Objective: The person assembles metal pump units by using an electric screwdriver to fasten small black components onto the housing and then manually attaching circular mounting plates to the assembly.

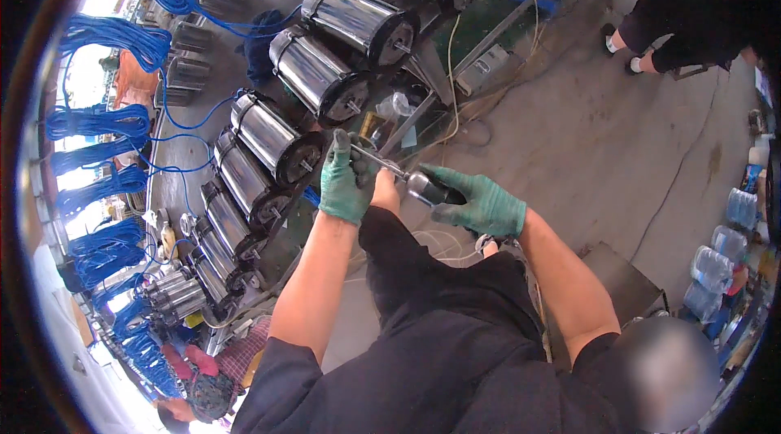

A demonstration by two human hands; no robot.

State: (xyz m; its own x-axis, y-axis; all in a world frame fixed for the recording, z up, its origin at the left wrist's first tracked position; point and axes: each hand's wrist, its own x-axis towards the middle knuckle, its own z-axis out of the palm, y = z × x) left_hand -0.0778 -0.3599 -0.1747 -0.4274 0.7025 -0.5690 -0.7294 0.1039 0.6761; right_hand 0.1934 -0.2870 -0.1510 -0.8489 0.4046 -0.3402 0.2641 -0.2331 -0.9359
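Note:
My right hand, in a green glove, is wrapped round the dark body of a black-and-silver power tool, its exact kind unclear. A thin metal shaft runs from its front end toward my left hand. In a matching green glove, my left hand closes round the shaft's far end, and its fingers partly hide what is there. Just beyond and left of my left hand lie shiny cylindrical motors, each with a dark end plate and a short protruding shaft.
Bundles of blue cable line the left side. A metal box stands under the bench frame. Another person's legs are at the far right; a second person is at lower left. Clear plastic jugs sit at the right edge.

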